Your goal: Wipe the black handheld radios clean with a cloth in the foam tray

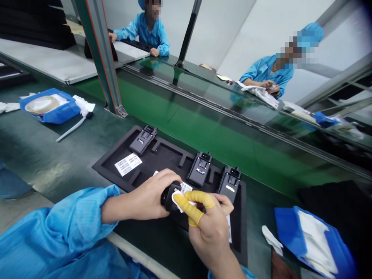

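My left hand (pixel 158 193) is closed around a black handheld radio (pixel 167 197), held above a black foam tray (pixel 113 164). In my right hand (pixel 207 221), yellow finger cots cover the thumb and forefinger, which pinch a small white cloth (pixel 178 200) against the radio's surface. My hands hide much of that radio. Three similar radios lie in the tray: one at the left (pixel 143 139), one in the middle (pixel 200 169) and one at the right (pixel 229 184). White barcode label sheets (pixel 128 164) rest in the tray too, some partly covered by my hands.
At the left, a blue bin (pixel 50 105) holds a tape roll. Another blue bin (pixel 316 242) with white cloths stands at the lower right, beside a loose white cloth (pixel 272 240). A metal post (pixel 101 58) rises beyond the tray. Two co-workers sit across the green conveyor (pixel 186 110).
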`<action>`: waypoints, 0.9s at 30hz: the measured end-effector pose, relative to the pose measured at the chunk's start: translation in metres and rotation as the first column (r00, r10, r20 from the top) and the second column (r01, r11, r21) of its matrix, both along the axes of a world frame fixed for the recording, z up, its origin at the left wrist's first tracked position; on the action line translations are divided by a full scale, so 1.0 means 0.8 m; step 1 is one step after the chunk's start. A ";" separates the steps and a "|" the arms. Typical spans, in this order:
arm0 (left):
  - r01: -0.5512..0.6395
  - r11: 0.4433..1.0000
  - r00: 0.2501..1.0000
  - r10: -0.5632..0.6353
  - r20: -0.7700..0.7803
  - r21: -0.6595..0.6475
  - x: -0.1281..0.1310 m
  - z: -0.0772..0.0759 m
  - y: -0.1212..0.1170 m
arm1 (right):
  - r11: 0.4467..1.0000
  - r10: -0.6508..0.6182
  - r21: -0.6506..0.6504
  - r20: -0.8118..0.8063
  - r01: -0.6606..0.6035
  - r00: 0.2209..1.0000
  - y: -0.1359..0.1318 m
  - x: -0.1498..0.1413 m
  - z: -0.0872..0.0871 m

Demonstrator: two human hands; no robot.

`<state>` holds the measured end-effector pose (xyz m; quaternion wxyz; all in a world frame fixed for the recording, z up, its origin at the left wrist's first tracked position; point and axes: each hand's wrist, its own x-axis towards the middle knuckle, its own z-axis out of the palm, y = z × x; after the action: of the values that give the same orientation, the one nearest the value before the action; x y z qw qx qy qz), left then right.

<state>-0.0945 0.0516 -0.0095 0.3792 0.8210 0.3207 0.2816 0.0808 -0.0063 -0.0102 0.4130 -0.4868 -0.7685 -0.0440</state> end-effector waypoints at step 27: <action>-0.039 0.999 0.999 0.039 -0.031 0.000 0.002 0.005 0.001 | 0.954 -0.252 0.205 0.142 0.221 0.957 -0.001 -0.009 0.006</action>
<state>-0.0929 0.0521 -0.0053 0.3687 0.8189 0.3426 0.2761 0.0739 -0.0070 -0.0051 0.3829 -0.5293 -0.7287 -0.2056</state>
